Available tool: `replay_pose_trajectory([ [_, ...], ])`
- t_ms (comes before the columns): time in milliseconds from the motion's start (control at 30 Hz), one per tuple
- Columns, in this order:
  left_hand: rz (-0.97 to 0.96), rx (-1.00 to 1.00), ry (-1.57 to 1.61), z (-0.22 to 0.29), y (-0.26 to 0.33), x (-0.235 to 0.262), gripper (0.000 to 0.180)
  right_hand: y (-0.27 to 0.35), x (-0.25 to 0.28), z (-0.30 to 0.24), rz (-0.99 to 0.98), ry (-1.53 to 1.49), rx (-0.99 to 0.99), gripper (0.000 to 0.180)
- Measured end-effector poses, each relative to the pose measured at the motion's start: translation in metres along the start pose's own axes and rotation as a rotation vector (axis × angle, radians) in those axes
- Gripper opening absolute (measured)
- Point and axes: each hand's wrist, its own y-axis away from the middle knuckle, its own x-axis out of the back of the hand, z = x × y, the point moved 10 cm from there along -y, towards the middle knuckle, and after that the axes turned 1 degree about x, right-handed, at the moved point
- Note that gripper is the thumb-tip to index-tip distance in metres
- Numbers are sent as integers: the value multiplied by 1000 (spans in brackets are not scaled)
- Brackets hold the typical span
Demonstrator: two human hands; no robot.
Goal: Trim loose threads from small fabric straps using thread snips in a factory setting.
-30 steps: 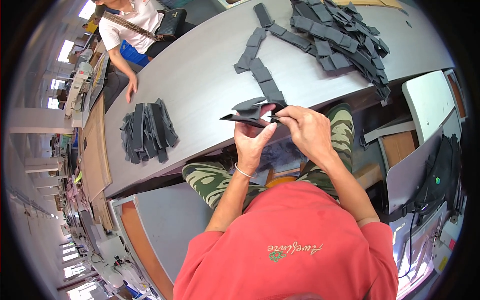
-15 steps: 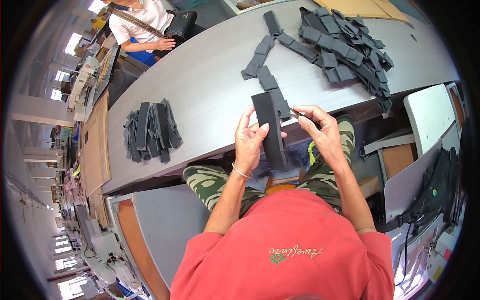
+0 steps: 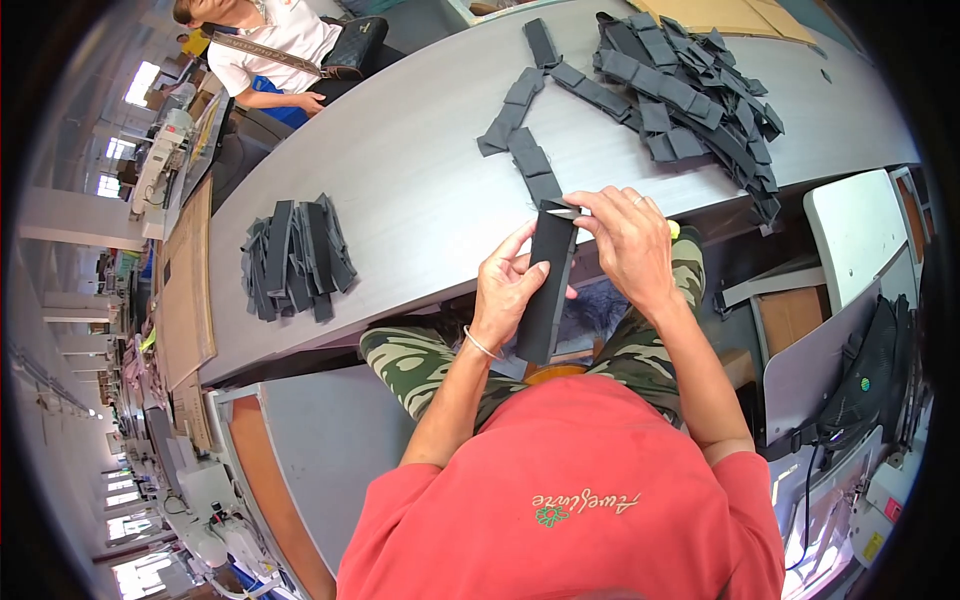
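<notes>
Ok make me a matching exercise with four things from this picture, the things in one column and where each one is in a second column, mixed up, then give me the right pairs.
Things:
1. strip
2. stack
3. loose pile
4. seated person

Places:
A. far right of the table
B. held upright in both hands, left hand low, right hand at the top
C. beyond the table's far left end
D. left part of the table

Pairs: 1-B, 2-D, 3-A, 4-C
</notes>
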Motion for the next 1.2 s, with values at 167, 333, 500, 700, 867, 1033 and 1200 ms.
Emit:
replay_pose_trajectory([
  [167, -14, 39, -41, 1, 2, 2, 57, -2, -4, 5, -21, 59, 41, 22],
  [333, -39, 86, -10, 1, 3, -1, 57, -2, -4, 4, -30, 52, 45, 21],
  [500, -44, 96, 23, 2, 3, -3, 55, -2, -2, 4, -34, 75, 88, 19],
  [700, -53, 135, 12, -2, 4, -1, 56, -1, -3, 6, -61, 76, 97, 17],
  [867, -169, 227, -40, -12, 10, -16, 56, 2, -11, 14, -55, -116, 4, 19],
  [1033, -132, 206, 41, -17, 7, -19, 56, 12, -12, 41, 35, -440, -283, 18],
  [1200, -129, 193, 1, -8, 5, -11, 57, 10, 3, 32, -79, -159, -102, 17],
])
